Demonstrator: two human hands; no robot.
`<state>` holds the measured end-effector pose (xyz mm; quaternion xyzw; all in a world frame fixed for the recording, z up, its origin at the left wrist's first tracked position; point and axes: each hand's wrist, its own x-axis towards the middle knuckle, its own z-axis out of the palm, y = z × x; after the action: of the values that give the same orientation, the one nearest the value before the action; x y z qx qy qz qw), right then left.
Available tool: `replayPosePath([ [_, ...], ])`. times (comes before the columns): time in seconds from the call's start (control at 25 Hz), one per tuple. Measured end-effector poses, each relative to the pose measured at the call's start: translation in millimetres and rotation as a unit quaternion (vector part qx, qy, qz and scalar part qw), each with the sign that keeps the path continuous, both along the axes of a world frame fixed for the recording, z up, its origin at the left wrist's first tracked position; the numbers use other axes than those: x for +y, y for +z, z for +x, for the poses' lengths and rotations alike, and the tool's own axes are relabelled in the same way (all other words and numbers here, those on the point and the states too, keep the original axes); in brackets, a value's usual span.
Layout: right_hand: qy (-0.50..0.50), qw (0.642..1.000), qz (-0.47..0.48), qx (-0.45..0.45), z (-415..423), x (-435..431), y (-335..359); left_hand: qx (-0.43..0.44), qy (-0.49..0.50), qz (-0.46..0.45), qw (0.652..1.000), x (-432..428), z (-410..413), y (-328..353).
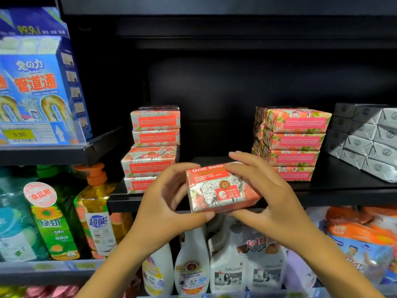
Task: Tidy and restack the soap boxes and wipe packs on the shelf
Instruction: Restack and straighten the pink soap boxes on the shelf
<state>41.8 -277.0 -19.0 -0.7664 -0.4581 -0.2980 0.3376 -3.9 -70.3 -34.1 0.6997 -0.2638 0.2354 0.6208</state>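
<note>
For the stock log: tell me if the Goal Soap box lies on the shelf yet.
No: left hand and right hand hold the Goal Soap box in front of the shelf edge.

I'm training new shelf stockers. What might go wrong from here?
The left stack is uneven, one lower box jutting forward; setting the soap box on top might topple it. The left hand and right hand pinch the box at its edges, so it might slip onto the bottles below.

Black shelf (335,187); soap-box stack (153,147) left; second stack (293,145) right; grey packs (365,138) far right
</note>
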Motion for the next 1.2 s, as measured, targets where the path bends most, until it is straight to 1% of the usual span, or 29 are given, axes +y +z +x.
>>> replayPosePath([
  [0.08, 0.013, 0.999, -0.029, 0.027, 0.8, -4.2, 5.2, -0.019, -0.007, 0.028, 0.999, 2.1, 1.7, -0.2],
  [0.16, 0.007, 0.999, -0.038, 0.016, 1.4, -4.0, 7.5, -0.027, -0.001, 0.046, 0.999, 2.4, 2.8, -2.2],
  [0.2, 0.0, 0.999, -0.037, 0.005, 2.1, -3.2, 7.4, -0.03, 0.02, 0.058, 0.998, 2.4, 3.2, -3.8],
  [0.28, -0.019, 0.999, -0.032, -0.002, 6.2, -1.1, 7.4, -0.041, 0.121, 0.098, 0.987, 4.0, 3.8, -6.6],
  [0.36, -0.04, 0.999, -0.025, 0.027, 13.6, 2.1, 7.3, -0.046, 0.246, 0.125, 0.96, 9.1, 3.1, -9.8],
  [0.4, -0.053, 0.997, -0.02, 0.048, 18.3, 4.2, 7.4, -0.05, 0.292, 0.14, 0.945, 12.7, 3.0, -12.3],
  [0.44, -0.065, 0.995, -0.018, 0.069, 23.6, 6.7, 7.4, -0.062, 0.325, 0.165, 0.929, 16.2, 3.2, -15.3],
  [0.52, -0.084, 0.991, -0.031, 0.104, 34.0, 13.2, 6.4, -0.093, 0.361, 0.225, 0.9, 21.1, 5.1, -22.1],
  [0.6, -0.09, 0.987, -0.048, 0.124, 43.9, 19.9, 6.2, -0.105, 0.372, 0.249, 0.888, 23.8, 7.3, -27.9],
  [0.72, -0.083, 0.983, -0.076, 0.142, 55.5, 29.8, 10.0, -0.12, 0.377, 0.248, 0.885, 27.5, 10.9, -33.2],
  [0.84, -0.082, 0.985, -0.105, 0.11, 62.5, 40.4, 13.1, -0.124, 0.372, 0.242, 0.888, 28.2, 12.4, -34.2],
  [0.96, -0.121, 0.983, -0.115, 0.077, 69.9, 51.4, 15.1, -0.121, 0.367, 0.236, 0.892, 27.1, 13.3, -34.0],
  [1.2, -0.141, 0.974, -0.144, 0.101, 86.7, 65.3, 19.6, -0.128, 0.365, 0.238, 0.891, 27.2, 13.3, -35.1],
])
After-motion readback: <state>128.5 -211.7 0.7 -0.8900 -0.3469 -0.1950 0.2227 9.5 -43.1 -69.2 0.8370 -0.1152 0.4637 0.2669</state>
